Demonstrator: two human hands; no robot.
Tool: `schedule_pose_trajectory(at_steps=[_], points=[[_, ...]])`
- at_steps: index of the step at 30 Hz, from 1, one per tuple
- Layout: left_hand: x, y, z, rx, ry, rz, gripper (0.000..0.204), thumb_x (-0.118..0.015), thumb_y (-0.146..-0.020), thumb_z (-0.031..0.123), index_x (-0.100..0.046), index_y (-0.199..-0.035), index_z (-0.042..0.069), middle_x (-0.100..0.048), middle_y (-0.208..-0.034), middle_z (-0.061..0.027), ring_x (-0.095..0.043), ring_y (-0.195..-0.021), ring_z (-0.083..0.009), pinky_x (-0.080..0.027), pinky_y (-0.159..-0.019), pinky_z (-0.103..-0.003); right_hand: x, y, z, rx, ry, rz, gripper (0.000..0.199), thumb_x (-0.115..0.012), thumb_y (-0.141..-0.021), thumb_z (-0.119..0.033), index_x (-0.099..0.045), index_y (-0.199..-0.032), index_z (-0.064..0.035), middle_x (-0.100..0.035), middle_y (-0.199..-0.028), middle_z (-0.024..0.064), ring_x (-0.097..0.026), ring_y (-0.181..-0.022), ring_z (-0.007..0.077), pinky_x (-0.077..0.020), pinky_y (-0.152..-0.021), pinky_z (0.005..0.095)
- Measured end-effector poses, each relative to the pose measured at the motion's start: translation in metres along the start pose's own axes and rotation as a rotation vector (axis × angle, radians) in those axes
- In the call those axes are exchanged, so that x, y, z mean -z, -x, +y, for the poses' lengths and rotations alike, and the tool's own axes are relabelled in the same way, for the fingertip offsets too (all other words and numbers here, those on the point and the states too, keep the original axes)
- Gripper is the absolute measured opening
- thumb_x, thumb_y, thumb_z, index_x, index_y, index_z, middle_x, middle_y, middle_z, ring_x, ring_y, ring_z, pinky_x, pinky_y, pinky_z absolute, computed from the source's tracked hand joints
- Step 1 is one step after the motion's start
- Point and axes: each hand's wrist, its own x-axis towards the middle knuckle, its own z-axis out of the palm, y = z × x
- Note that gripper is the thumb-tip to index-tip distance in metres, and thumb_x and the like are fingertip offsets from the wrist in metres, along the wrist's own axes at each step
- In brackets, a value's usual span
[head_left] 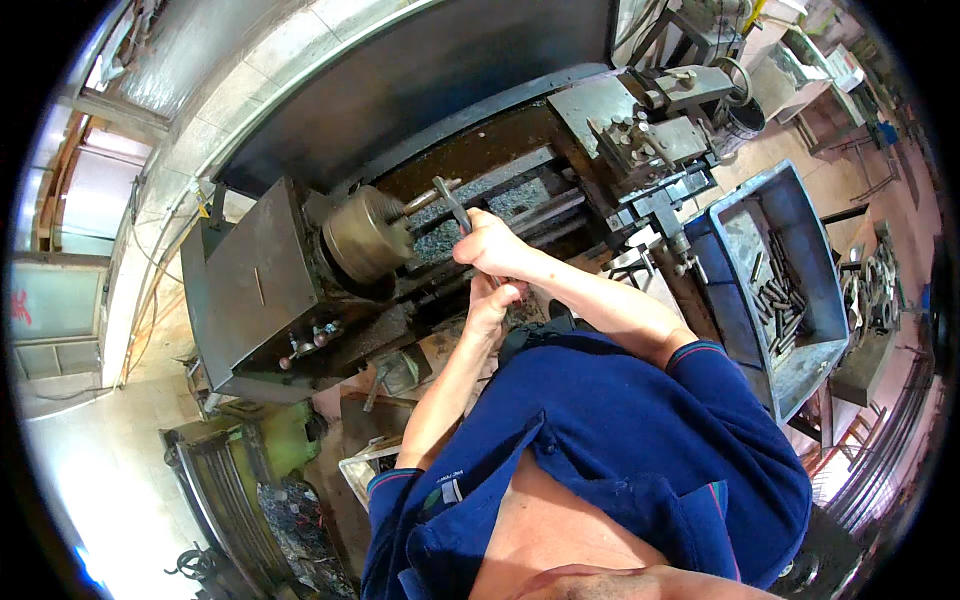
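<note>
Both of my hands are closed around one long, flat grey file (pixel 453 206). My right hand (pixel 491 245) grips it near its middle. Below that, closer to my body, my left hand (pixel 490 303) wraps the other end, which the fingers mostly hide. The file's far end lies across a thin metal rod (pixel 420 203) that sticks out of the lathe chuck (pixel 365 240); whether they touch, I cannot tell. The chuck's face looks blurred, as if turning.
The lathe headstock (pixel 250 275) with its levers is at left, its carriage and tool post (pixel 640 145) at right. Dark metal chips (pixel 525 190) cover the bed. A blue bin (pixel 715 290) at my right holds many short metal rods. A dark splash guard (pixel 430 80) stands behind.
</note>
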Motion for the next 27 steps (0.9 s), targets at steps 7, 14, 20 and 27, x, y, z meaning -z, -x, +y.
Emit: schedule_pose_trajectory(at_steps=[7, 14, 20, 27], points=[[-0.007, -0.008, -0.004, 0.017, -0.092, -0.046, 0.055, -0.073, -0.059, 0.038, -0.054, -0.093, -0.001, -0.059, -0.078, -0.0051, -0.056, -0.068, -0.0118, -0.046, -0.055, -0.024, 0.011, 0.006, -0.001, -0.039, -0.015, 0.065, 0.024, -0.058, -0.059, -0.012, -0.048, -0.078, -0.0015, -0.048, -0.067, 0.0066, -0.046, -0.065, 0.0159, -0.0390, -0.057, 0.0301], [-0.008, -0.009, -0.004, -0.001, -0.111, -0.013, 0.051, -0.071, -0.061, 0.038, -0.055, -0.092, 0.000, -0.059, -0.077, -0.0042, -0.056, -0.068, -0.0116, -0.045, -0.055, -0.023, 0.009, 0.002, 0.001, -0.006, -0.124, -0.019, 0.020, -0.056, -0.060, -0.009, -0.051, -0.077, -0.0006, -0.050, -0.068, 0.0045, -0.046, -0.066, 0.0148, -0.0392, -0.059, 0.0284], [-0.001, -0.005, -0.001, -0.020, -0.084, 0.016, 0.040, -0.070, -0.061, 0.028, -0.058, -0.087, 0.000, -0.061, -0.076, -0.0053, -0.056, -0.067, -0.0117, -0.045, -0.054, -0.023, -0.002, -0.001, -0.002, 0.004, -0.008, 0.016, 0.021, -0.057, -0.060, -0.010, -0.048, -0.077, -0.0015, -0.049, -0.070, 0.0062, -0.045, -0.068, 0.0156, -0.0388, -0.059, 0.0304], [-0.017, -0.010, 0.000, -0.072, -0.063, -0.009, 0.046, -0.073, -0.061, 0.031, -0.056, -0.089, 0.000, -0.059, -0.074, -0.0042, -0.054, -0.064, -0.0113, -0.042, -0.051, -0.022, 0.013, 0.002, 0.007, 0.004, -0.090, 0.073, 0.020, -0.057, -0.061, -0.012, -0.050, -0.074, 0.0010, -0.051, -0.067, 0.0072, -0.049, -0.065, 0.0163, -0.0415, -0.058, 0.0303]])
